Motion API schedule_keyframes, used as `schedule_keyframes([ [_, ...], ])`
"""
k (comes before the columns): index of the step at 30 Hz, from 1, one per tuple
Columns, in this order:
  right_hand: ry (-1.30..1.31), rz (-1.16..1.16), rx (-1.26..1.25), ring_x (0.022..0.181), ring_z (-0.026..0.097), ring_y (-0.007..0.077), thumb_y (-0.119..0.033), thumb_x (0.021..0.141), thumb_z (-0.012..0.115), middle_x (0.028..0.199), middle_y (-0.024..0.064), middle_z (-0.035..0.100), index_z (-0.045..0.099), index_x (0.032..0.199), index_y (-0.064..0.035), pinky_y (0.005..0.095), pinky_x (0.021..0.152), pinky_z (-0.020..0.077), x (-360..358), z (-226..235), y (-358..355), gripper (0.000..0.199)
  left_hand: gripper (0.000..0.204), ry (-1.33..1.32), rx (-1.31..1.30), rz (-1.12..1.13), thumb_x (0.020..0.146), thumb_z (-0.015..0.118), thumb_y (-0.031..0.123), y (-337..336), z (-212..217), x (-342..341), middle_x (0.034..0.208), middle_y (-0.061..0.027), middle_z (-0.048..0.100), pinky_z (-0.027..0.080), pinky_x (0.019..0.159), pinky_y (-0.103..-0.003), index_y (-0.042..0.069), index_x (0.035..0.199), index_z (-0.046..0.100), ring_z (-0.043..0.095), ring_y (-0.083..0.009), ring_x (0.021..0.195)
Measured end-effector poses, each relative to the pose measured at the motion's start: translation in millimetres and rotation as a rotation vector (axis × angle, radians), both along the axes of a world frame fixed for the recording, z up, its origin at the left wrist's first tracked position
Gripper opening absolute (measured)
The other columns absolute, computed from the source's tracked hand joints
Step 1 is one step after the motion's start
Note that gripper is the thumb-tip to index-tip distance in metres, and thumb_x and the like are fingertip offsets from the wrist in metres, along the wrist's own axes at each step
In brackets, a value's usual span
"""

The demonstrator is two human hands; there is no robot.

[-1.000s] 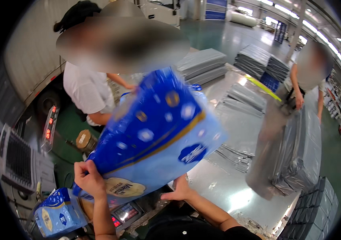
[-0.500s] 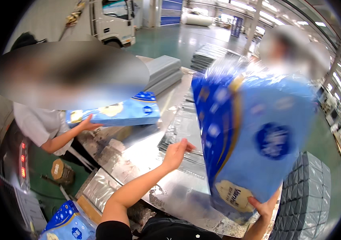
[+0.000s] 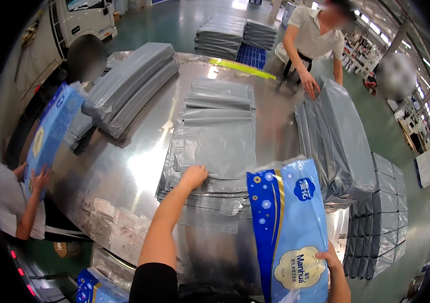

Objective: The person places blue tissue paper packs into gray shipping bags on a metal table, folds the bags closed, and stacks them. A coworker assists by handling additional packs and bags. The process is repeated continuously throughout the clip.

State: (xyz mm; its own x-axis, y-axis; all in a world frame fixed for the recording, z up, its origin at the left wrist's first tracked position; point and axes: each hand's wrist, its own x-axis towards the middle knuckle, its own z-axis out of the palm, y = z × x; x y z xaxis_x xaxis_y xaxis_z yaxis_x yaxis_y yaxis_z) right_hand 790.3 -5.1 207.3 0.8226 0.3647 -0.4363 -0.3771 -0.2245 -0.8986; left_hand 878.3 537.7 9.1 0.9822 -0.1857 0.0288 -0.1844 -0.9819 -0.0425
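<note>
Fingers [image 3: 322,255] of the right hand [image 3: 332,260] grip a blue tissue pack [image 3: 298,217] beside gray plastic bags [image 3: 217,139] stacked on the metal worktop [image 3: 101,174]; the left hand [image 3: 195,177] curls at the stack, its hold unclear. Bag pickup, seemingly, calls for separating one.

Fingers of my right hand [image 3: 332,260] hidden behind blue package [image 3: 303,214]; only thumb side shows. Package's lower end cut off by bottom edge. Fingertips of my left hand [image 3: 194,177] curled out of sight against grey bags [image 3: 220,144]; can't tell if they pinch film. Second package [image 3: 92,289] cut by bottom edge too. Far co-worker's [image 3: 308,38] face blurred, one hand hidden behind grey bundle [image 3: 345,141]. Truck [image 3: 86,22] cut at top. Distant machinery [image 3: 359,56] too small to tell.
</note>
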Motion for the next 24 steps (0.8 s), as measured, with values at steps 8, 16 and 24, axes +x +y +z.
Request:
schedule_keyframes([
  [8, 0.684, 0.216, 0.344, 0.106, 0.057, 0.0231, -0.026, 0.066, 0.072, 0.115, 0.0133, 0.059, 0.042, 0.134, 0.0014, 0.0326, 0.095, 0.0430, 39, -137, 94, 0.080, 0.018, -0.338, -0.223, 0.025, 0.087, 0.060, 0.023, 26, 67, 37, 0.080, -0.0105, 0.058, 0.049, 0.049, -0.042, 0.010, 0.090, 0.048, 0.062, -0.0308, 0.059],
  [16, 0.691, 0.278, 0.503, 0.104, 0.058, 0.0220, -0.027, 0.071, 0.069, 0.112, 0.0120, 0.061, 0.044, 0.133, 0.0014, 0.0319, 0.093, 0.0436, 121, -172, 130, 0.072, 0.012, -0.246, -0.113, 0.046, 0.087, 0.056, 0.017, 72, 77, 31, 0.083, -0.0106, 0.052, 0.051, 0.056, -0.042, 0.010, 0.092, 0.048, 0.063, -0.0299, 0.071],
  [24, -0.397, 0.120, -0.502, 0.105, 0.059, 0.0325, -0.037, 0.086, 0.060, 0.120, 0.0182, 0.060, 0.055, 0.124, -0.0022, 0.0377, 0.089, 0.0449, 175, -185, 227, 0.051, 0.018, -0.571, -0.791, 0.254, 0.085, 0.048, 0.003, 54, 22, 85, 0.096, -0.0200, 0.050, 0.046, 0.077, -0.045, 0.003, 0.103, 0.048, 0.054, -0.0395, 0.090],
])
